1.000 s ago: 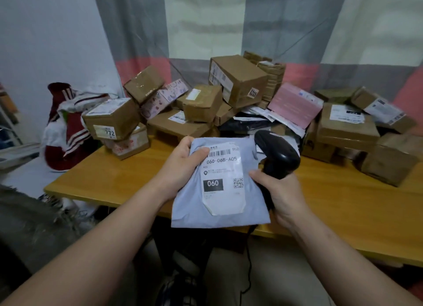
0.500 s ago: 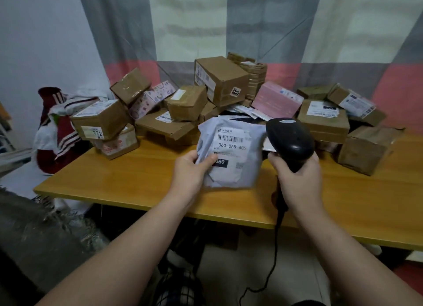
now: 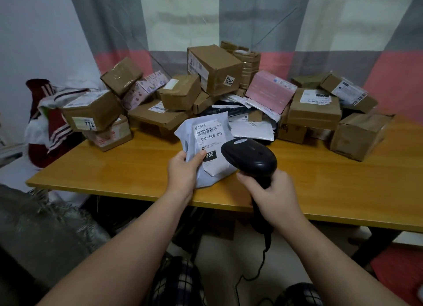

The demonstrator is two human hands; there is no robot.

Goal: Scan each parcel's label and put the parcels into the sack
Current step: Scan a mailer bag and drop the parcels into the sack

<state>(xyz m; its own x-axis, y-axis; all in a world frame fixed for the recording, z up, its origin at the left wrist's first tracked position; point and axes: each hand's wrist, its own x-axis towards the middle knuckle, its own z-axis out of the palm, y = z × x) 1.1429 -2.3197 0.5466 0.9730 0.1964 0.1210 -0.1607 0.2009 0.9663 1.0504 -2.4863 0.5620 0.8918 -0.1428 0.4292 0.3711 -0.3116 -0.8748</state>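
Note:
My left hand (image 3: 183,173) grips a grey-white mailer parcel (image 3: 207,145) by its lower left side, thumb on the white label that reads 060-06B-A05. The label faces me, upright above the wooden table (image 3: 137,168). My right hand (image 3: 272,195) holds a black barcode scanner (image 3: 249,157) by its handle. The scanner head sits just right of the label and covers its lower right corner. A grey sack (image 3: 34,225) lies at the lower left, below the table edge.
A heap of brown cardboard boxes (image 3: 212,67), a pink box (image 3: 270,91) and flat mailers (image 3: 251,130) fills the back of the table. A red and white striped bag (image 3: 45,127) sits left of the table. The scanner cable (image 3: 254,273) hangs toward the floor.
The parcel moved away from me and tilted upright over the table. The scanner came left and down, close against the label's right side.

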